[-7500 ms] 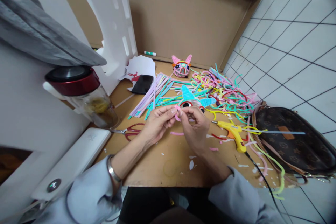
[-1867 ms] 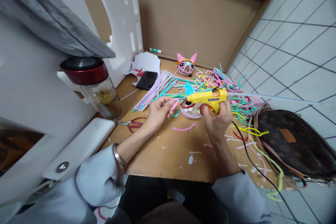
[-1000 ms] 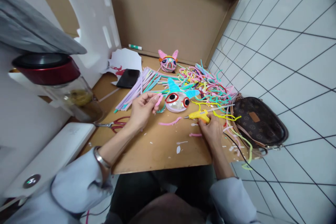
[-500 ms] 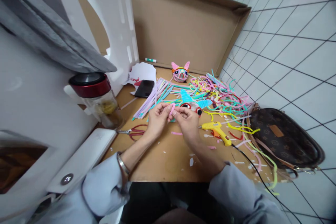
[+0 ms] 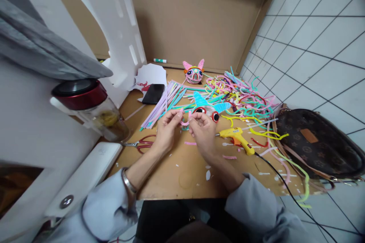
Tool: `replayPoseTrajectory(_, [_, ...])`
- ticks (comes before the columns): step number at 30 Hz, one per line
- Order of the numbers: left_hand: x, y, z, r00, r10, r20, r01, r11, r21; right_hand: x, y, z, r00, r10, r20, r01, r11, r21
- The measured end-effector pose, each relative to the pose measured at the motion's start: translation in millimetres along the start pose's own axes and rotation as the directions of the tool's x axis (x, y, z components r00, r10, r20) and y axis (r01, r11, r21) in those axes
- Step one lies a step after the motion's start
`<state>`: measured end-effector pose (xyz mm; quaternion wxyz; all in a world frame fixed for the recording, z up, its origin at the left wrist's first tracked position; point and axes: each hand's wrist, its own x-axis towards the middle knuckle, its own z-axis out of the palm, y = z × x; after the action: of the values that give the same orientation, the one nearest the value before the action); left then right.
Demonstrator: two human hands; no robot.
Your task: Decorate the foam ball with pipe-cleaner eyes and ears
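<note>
A short pink pipe cleaner [image 5: 184, 123], bent into a U, spans the gap between my hands. My left hand [image 5: 168, 127] pinches one end of it, and my right hand [image 5: 203, 131] pinches the other. Just behind them sits a craft head [image 5: 209, 109] with blue fuzzy ears and red-rimmed eyes, partly covered by my right hand. To the right lies a yellow hot glue gun [image 5: 236, 136]. Red-handled scissors [image 5: 142, 144] rest beside my left forearm. Cut pink pieces [image 5: 190, 143] lie on the cardboard below my hands.
Straight pipe cleaners [image 5: 162, 106] and a tangled heap of them [image 5: 242, 98] lie behind. A pink-eared craft head [image 5: 194, 74] stands farther back. Around the edges are a phone [image 5: 154, 93], a glass bottle [image 5: 105, 117], a white power bank-like box [image 5: 85, 178] and a brown bag [image 5: 316, 140].
My hands have moved slightly apart, and the pink pipe cleaner between them has opened from a tight fold into a wider U. The view has shifted a little.
</note>
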<state>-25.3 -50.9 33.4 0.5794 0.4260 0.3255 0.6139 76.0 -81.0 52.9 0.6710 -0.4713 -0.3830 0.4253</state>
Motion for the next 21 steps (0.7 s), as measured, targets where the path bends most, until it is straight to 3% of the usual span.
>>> replayPoseTrajectory(5, [-1.9, 0.6, -1.8, 0.997, 0.056, 0.046, -0.058, 0.997, 0.047, -0.2, -4.7, -2.2, 0.999, 0.019, 0.030, -0.020, 1.000, 0.013])
replayPoseTrajectory(21, [-5.5, 4.1, 1.4, 0.999, -0.003, 0.053, 0.001, 0.998, 0.055, 1.2, -2.8, -5.4, 0.998, 0.044, 0.046, -0.046, 0.998, 0.053])
